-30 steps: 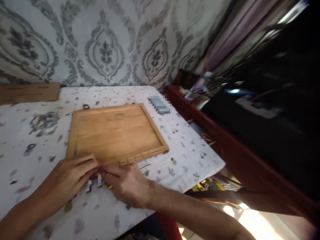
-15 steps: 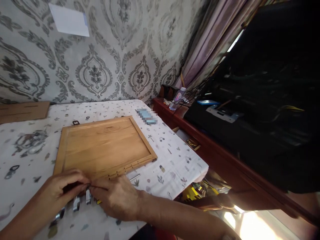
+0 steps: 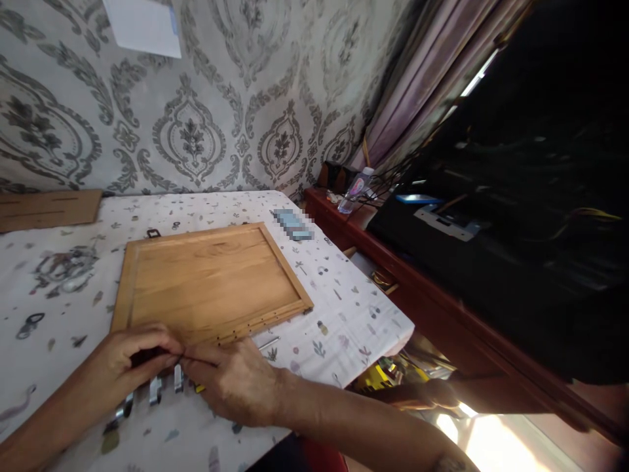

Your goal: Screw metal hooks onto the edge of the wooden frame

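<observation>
A framed wooden panel [image 3: 206,275] lies flat on the table, with a row of small dark holes along its near edge. At its near left corner my left hand [image 3: 147,351] pinches with thumb and forefinger. Fingertip to fingertip with it, my right hand [image 3: 240,380] is closed in a pinch too. Whatever sits between the fingers is too small and hidden to make out. Bent metal clips [image 3: 155,391] hang or lie just below the hands; whether they touch the panel I cannot tell. A thin metal rod [image 3: 268,343] rests right of my right hand.
A patterned white cloth [image 3: 354,328] covers the table. Cardboard [image 3: 49,210] lies at the back left, near a clear bag of small parts [image 3: 66,269]. A blurred blue item [image 3: 293,224] is beyond the panel. On the red-brown cabinet [image 3: 334,216] stands a plastic bottle [image 3: 354,190].
The view has shifted slightly, so everything sits a little to the right and higher. Both hands keep their pinch at the panel's near edge.
</observation>
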Motion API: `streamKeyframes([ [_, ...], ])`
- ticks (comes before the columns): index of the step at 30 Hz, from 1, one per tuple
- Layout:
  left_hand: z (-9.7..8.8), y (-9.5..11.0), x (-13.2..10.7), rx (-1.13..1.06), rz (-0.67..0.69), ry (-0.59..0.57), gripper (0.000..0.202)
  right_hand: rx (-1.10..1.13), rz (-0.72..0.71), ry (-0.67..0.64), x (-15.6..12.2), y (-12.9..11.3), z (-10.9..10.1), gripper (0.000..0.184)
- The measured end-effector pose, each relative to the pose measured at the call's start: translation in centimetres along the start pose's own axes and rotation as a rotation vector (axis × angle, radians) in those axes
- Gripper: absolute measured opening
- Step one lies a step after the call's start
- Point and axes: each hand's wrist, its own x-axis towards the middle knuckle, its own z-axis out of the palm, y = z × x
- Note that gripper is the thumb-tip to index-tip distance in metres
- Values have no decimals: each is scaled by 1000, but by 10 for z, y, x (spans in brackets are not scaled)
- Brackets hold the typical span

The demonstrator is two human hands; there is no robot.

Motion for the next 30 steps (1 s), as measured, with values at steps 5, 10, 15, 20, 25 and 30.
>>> streamKeyframes([
  [5, 0, -7, -5, 13, -3, 13, 29, -1, -23, 91, 2, 0, 0, 22],
  [10, 8, -31, -13, -109, -44, -40, 24, -9, -36, 96, 2, 1, 1, 26],
  [15, 10, -34, -10, -153, -72, -93, 28, -28, -29, 64, 0, 3, 3, 27],
  [20, 2, -32, -16, -167, -147, -80, 25, -14, -6, -64, -2, 2, 3, 29],
  [25, -13, -14, -27, -36, -202, 60, 28, 55, -3, -55, 3, -1, -3, 31],
  [30, -14, -8, -31, 164, 70, 20, 29, 85, -14, -7, 4, 0, -1, 31],
])
